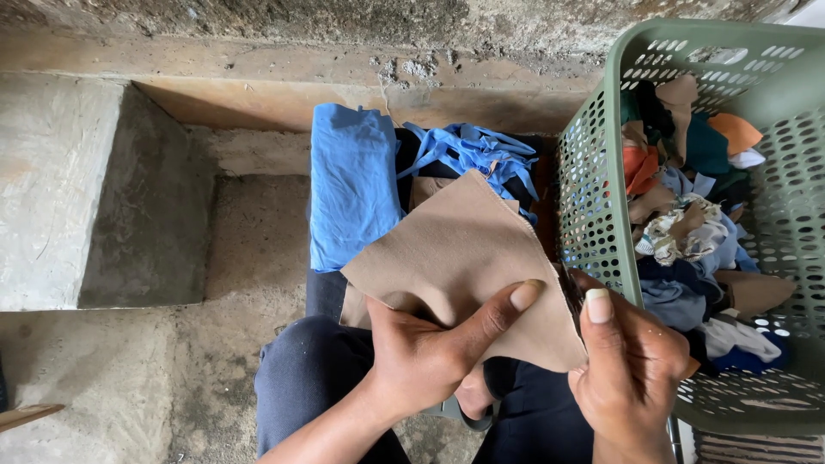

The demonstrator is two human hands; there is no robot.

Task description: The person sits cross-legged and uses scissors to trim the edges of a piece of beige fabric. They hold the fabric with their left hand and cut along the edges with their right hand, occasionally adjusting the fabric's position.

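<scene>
Tan cloth (464, 258), a flat angular scrap, is pinched at its near edge by both hands: the left hand (430, 352) with thumb on top, the right hand (632, 369) clamping the right corner. It fans up and leftward from the grips, over folded blue fabric (352, 185), beside a green basket (601, 206).

a rough concrete floor (112, 378) carries the green laundry basket (601, 215) and a blue cloth pile (352, 185).
</scene>
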